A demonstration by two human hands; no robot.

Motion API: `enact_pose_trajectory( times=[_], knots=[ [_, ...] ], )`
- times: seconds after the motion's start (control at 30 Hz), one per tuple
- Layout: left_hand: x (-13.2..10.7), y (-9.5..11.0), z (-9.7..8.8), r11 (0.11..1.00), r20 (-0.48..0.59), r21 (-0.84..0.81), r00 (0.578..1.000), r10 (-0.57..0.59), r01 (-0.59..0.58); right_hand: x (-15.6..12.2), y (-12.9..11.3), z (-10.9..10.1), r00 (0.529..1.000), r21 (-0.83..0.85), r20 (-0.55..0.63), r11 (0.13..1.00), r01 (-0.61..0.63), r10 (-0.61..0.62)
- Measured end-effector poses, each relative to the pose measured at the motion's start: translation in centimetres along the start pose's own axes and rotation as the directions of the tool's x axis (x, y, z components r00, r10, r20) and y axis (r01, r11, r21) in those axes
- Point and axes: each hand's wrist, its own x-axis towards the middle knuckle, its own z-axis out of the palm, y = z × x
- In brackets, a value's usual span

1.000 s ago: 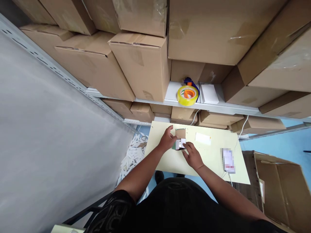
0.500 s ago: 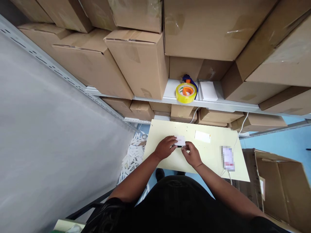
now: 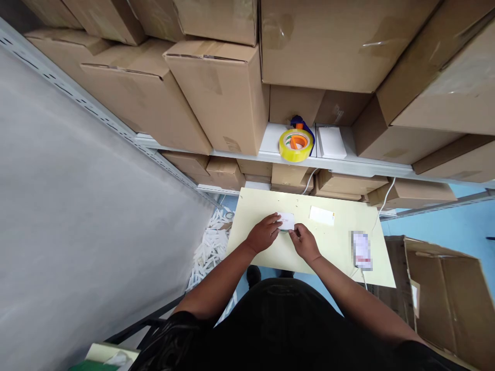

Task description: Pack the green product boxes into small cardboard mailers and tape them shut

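On the pale yellow table (image 3: 332, 252), both my hands meet at a small white box (image 3: 286, 221). My left hand (image 3: 263, 233) curls round its left side, fingers closed on it. My right hand (image 3: 304, 242) pinches its near right edge. The box shows a white top face with faint print; a dark edge peeks out below it. A white card (image 3: 322, 215) lies flat just to the right of the box, untouched.
A phone (image 3: 362, 250) on a white cable lies at the table's right. A yellow tape roll (image 3: 296, 145) and a white box (image 3: 330, 142) sit on the shelf among stacked cardboard boxes. An open carton (image 3: 448, 293) stands at right; white scraps (image 3: 211, 245) litter the floor at left.
A second ago the small box stood with its brown flap up and my left hand on top of it. The flap is now down, the white face is up, and both hands have closed in.
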Motion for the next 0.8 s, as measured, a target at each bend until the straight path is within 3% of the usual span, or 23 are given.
enact_pose_trajectory(
  times=[0.17, 0.37, 0.5, 0.57, 0.63, 0.73, 0.8],
  knots=[
    [-0.3, 0.4, 0.8, 1.0, -0.039, -0.022, 0.999, -0.019, 0.018, 0.3, 0.5, -0.6, 0.998, -0.089, 0.024, 0.994, 0.063, -0.061],
    [-0.4, 0.6, 0.9, 0.992, -0.056, -0.046, 0.991, -0.123, 0.121, 1.0, 1.1, -0.9, 0.986, -0.277, 0.092, 0.948, 0.158, -0.137],
    [-0.2, 0.5, 0.8, 0.991, -0.046, -0.045, 0.99, -0.131, 0.129, 1.5, 0.8, -1.0, 0.986, -0.211, 0.094, 0.965, 0.157, -0.14],
    [-0.2, 0.4, 0.8, 0.994, -0.038, -0.035, 0.994, -0.103, 0.102, 1.7, 0.7, -1.1, 0.991, -0.097, 0.114, 0.992, 0.081, -0.07],
    [-0.2, 0.3, 1.0, 0.997, -0.032, -0.017, 0.997, -0.071, 0.07, 1.8, 0.8, -0.9, 0.984, 0.07, 0.168, 0.995, -0.068, 0.055],
    [-0.4, 0.0, 1.2, 0.999, -0.033, -0.002, 0.999, -0.042, 0.042, 2.1, 1.3, -0.3, 0.94, 0.289, 0.27, 0.914, -0.285, 0.208],
    [-0.5, -0.1, 1.5, 0.999, -0.027, -0.012, 0.999, -0.039, 0.039, 2.4, 1.7, 0.0, 0.926, 0.32, 0.292, 0.889, -0.328, 0.237]
  ],
)
